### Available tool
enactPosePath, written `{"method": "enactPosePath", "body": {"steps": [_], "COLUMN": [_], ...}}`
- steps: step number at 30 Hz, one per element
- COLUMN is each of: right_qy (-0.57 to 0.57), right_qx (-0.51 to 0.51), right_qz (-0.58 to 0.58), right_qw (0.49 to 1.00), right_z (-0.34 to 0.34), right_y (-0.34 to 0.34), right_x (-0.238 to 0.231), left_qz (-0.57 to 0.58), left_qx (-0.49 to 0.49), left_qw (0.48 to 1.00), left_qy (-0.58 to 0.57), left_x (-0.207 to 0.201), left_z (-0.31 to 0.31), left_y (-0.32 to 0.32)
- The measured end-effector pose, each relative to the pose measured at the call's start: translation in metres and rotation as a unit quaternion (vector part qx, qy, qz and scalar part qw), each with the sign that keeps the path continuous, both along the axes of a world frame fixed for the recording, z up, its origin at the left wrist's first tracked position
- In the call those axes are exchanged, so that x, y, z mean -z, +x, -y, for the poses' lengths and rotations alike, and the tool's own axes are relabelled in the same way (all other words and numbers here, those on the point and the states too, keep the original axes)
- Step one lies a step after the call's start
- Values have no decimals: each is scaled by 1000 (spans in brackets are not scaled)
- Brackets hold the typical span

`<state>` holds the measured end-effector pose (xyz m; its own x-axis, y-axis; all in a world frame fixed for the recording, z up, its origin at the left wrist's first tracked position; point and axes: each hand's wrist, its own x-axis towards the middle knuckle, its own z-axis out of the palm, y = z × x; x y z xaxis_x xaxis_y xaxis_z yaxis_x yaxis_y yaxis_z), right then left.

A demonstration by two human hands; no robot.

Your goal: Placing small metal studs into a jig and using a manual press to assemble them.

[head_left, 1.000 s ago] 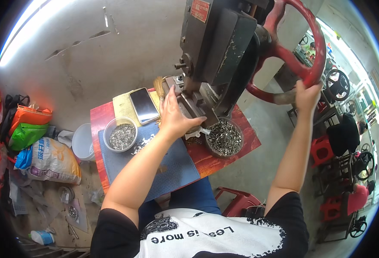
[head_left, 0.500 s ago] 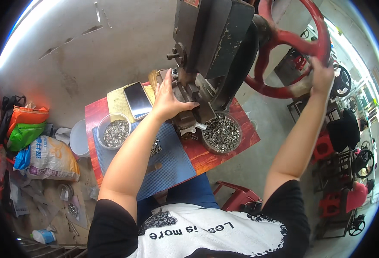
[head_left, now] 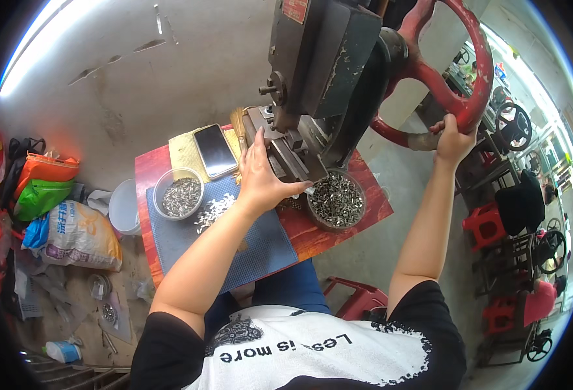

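A dark hand press stands at the far side of the table with a large red handwheel on its right. My right hand is closed round the lower rim of that wheel. My left hand is held at the near left side of the press's metal die bed, thumb and fingers spread apart, with nothing visible in its grasp. Close to the left thumb stands a round tub of short metal pieces. Small shiny pieces lie loose on the blue mat beside my left forearm.
A clear tub of thin metal pieces and a phone on a yellow cloth sit at the left of the red table. Bags are piled further left. A red stool stands nearby; other presses and a person in red are at right.
My right hand has moved left and down with the turning wheel. My left hand has drawn back slightly from the die bed, and more of the loose pieces on the mat show.
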<state>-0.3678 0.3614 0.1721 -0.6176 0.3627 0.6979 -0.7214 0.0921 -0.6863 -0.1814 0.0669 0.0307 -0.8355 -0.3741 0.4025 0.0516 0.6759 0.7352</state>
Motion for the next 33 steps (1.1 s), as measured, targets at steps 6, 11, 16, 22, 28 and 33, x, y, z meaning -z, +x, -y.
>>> {"method": "enactPosePath", "body": {"steps": [6,11,16,22,28,33], "right_qy": [-60,127,277,131,498,97], "right_qx": [-12,222,-115,-320,-52,-324], "right_qz": [-66,-75,156,393,238,423], "right_qw": [996,964,941,852,833,840], "right_z": [8,-6,54,55,39,31], "right_y": [-3,17,135,125,113,103], "right_x": [41,66,97,130,144,140], "left_qz": [-11,-128,-156,-72,-67,190], "left_qx": [-12,8,105,140,60,-21], "left_qw": [999,992,975,967,982,960], "left_qy": [-29,-10,-115,-200,-164,-203], "left_x": [0,-10,-35,-31,-41,-18], "left_z": [-6,-10,-47,-83,-59,-4], "left_y": [-1,0,14,9,53,84]}}
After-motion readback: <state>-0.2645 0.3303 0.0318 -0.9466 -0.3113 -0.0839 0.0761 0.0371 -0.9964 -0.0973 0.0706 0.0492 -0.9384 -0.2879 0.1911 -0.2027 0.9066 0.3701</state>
